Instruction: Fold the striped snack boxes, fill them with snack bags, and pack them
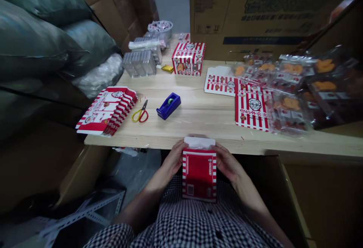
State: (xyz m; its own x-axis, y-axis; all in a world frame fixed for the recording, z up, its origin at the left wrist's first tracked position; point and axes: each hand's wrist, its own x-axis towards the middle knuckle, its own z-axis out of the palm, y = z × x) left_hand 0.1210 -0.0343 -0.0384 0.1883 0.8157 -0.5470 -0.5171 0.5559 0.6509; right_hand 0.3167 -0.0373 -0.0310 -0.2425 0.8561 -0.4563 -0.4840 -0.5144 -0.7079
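Note:
Between my two hands is a red and white striped cardboard box (199,174), held close to my body just off the table's front edge. Its white top flap (199,142) stands up, and a bit of clear plastic shows at the opening. My left hand (176,157) grips the box's left side, while my right hand (225,161) grips its right side. Most fingertips are hidden behind the box. On the table beyond lie a blue tape dispenser (169,106) and scissors (141,112) with yellow and red handles.
A stack of flat striped cartons (107,111) lies at the left. An upright striped box (188,59) stands at the back near clear plastic trays (139,63) and a gold packet (167,68). More flat cartons (253,106) and plastic-wrapped packs (292,106) cover the right side.

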